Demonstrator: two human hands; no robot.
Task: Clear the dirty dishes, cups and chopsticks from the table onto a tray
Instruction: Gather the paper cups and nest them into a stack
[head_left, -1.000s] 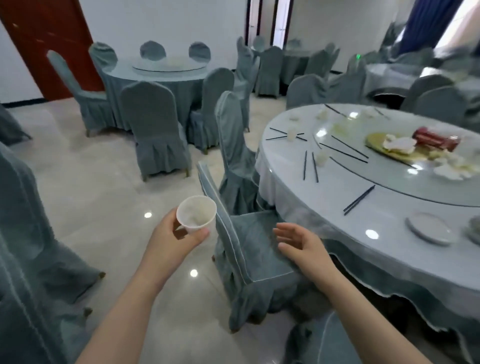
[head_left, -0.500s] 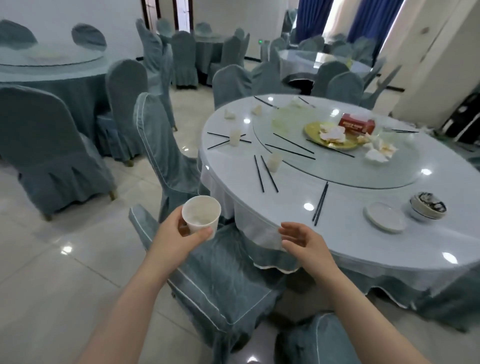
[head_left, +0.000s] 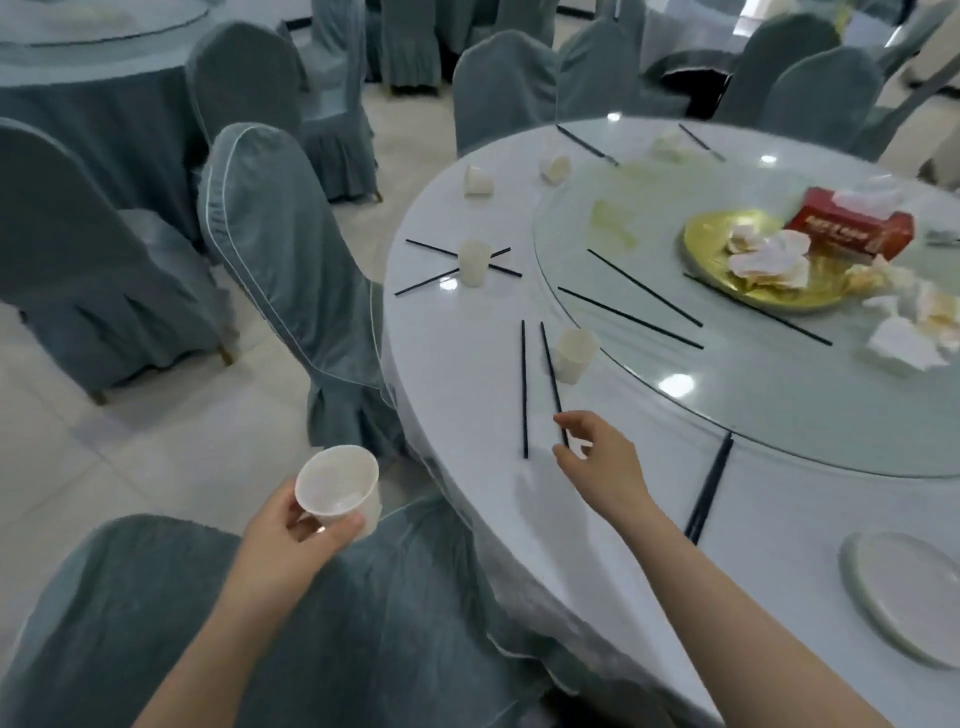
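While my left hand (head_left: 296, 535) keeps the same white paper cup (head_left: 337, 488) in its grip, held upright over the grey chair cover (head_left: 363, 623) beside the counter (head_left: 519, 519), my right hand (head_left: 597, 462) has changed its place: half a second ago it hung open at the counter edge, and now it has reached in over the white cloth to the nearest pair of black chopsticks (head_left: 523, 389). My thumb and forefinger are narrow there, closing at the near end of the right stick, and I think they touch it, but I cannot tell if the pinch is already firm. The left stick of the pair lies just beside it, not touched. A second paper cup (head_left: 574, 356) stands just beyond these sticks, and a small pale plate (head_left: 904, 592) waits at my right. I judge that collecting the chopsticks now begins; much is left on the counter, and no tray is visible.
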